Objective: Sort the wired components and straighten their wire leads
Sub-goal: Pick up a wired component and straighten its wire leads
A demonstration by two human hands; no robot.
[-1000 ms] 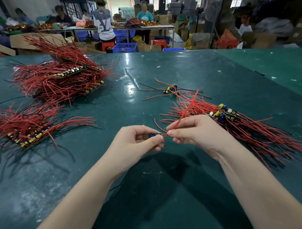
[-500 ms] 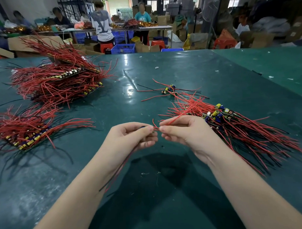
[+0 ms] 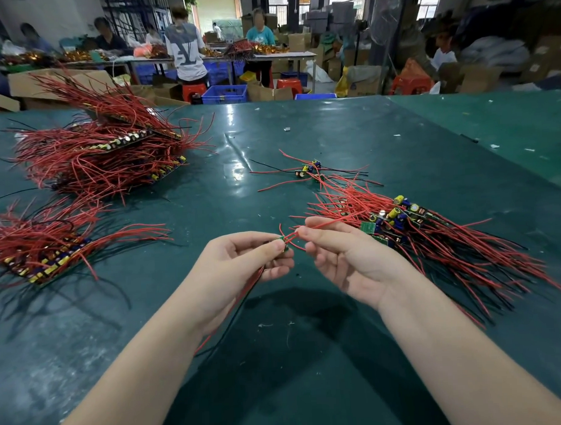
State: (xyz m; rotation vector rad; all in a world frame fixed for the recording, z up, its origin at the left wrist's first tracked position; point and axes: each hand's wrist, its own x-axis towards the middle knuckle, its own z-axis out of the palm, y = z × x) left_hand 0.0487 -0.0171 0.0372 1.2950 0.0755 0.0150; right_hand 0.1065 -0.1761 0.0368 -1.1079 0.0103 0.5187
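My left hand (image 3: 239, 267) grips a small green circuit board (image 3: 284, 244) between thumb and fingers; its red and black leads hang down under my palm toward my wrist. My right hand (image 3: 344, 257) pinches a red wire lead (image 3: 324, 225) of that board at the fingertips, just right of the board. A loose pile of boards with red and black leads (image 3: 432, 238) lies directly behind my right hand. A few single boards (image 3: 309, 171) lie farther back at centre.
Two big stacks of wired boards sit on the left: one at far left (image 3: 45, 249), one at back left (image 3: 105, 151). The green table (image 3: 278, 355) spreads in front of me. People work at tables beyond the far edge, with boxes and blue crates.
The long red lead that stuck up to the right has been pulled through; the board's leads now hang down under my left hand. My right hand has opened out and shifted slightly right.
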